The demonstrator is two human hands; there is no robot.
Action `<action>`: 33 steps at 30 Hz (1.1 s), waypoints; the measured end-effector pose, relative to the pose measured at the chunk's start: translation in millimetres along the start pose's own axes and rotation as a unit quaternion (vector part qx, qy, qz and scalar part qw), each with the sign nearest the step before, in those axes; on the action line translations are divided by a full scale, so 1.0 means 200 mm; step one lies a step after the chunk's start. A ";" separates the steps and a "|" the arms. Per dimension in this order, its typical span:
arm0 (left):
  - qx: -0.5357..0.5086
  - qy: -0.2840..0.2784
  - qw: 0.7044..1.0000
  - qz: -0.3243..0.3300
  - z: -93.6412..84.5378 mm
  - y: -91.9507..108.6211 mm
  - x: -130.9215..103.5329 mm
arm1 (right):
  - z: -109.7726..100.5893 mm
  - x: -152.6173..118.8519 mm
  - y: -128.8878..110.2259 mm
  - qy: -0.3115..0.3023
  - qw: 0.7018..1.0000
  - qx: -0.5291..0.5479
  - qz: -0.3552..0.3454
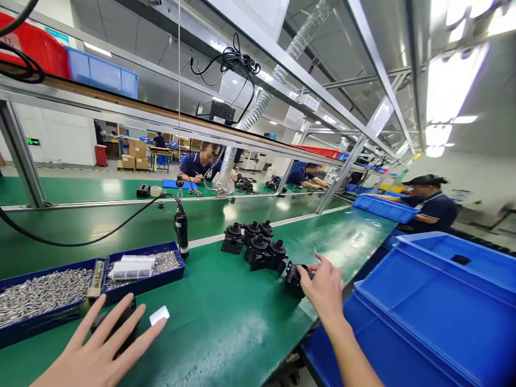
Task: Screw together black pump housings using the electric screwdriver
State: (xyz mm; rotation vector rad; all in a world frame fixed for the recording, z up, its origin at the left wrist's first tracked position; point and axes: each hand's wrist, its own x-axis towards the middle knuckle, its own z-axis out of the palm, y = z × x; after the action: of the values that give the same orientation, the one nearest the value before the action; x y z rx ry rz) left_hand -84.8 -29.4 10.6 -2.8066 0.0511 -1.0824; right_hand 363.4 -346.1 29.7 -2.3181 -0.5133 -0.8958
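My right hand (324, 287) is closed around a round black plastic housing (295, 279) at the right edge of the green bench. Beyond it, several similar black housings (258, 250) stand in a cluster. At the lower left, my left hand (102, 344) is spread flat with fingers apart, over a dark object (124, 328) that it mostly hides. A small white piece (159, 315) shows by its fingertips. A black electric screwdriver (181, 231) hangs upright on a cord behind the screw trays.
A blue tray (44, 317) of long screws and another blue tray (171, 271) of small hardware with clear plastic boxes sit at left. Stacked blue crates (455, 290) flank the green bench (226, 333) on the right. Metal frame posts stand behind; several people work farther off.
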 end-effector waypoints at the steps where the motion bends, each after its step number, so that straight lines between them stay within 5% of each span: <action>1: 0.010 -0.008 1.000 0.025 0.00 0.05 0.01 | -0.01 -0.03 -0.04 -0.008 1.000 0.013 -0.019; 5: -0.078 -0.006 0.996 -0.052 0.15 0.30 0.08 | -0.06 -0.22 -0.32 -0.068 0.988 0.099 -0.092; 7: -0.126 0.030 0.991 -0.017 0.28 0.36 0.11 | -0.12 -0.33 -0.52 -0.157 0.961 0.188 -0.132; 10: -0.186 0.090 0.978 0.010 0.39 0.34 0.10 | -0.21 -0.47 -0.85 -0.290 0.906 0.272 -0.144; 15: -0.256 0.128 0.957 0.042 0.36 0.26 0.05 | -0.20 -0.54 -1.21 -0.409 0.812 0.395 -0.133; 22: -0.279 0.156 0.932 -0.169 0.43 0.22 0.02 | -0.11 -0.54 -1.11 -0.439 0.782 0.435 -0.083; 26: -0.295 0.148 0.931 -0.153 0.45 0.20 0.05 | -0.10 -0.62 -1.05 -0.517 0.741 0.425 -0.054; 33: -0.317 0.139 0.927 -0.144 0.41 0.18 0.07 | -0.09 -0.72 -1.07 -0.542 0.731 0.409 -0.063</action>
State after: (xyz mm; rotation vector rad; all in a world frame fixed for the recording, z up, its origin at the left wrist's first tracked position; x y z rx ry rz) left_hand -18.9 -56.8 -45.8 -3.2538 0.0198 -1.8126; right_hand 139.5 -218.2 22.0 -1.6986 -1.2246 0.7099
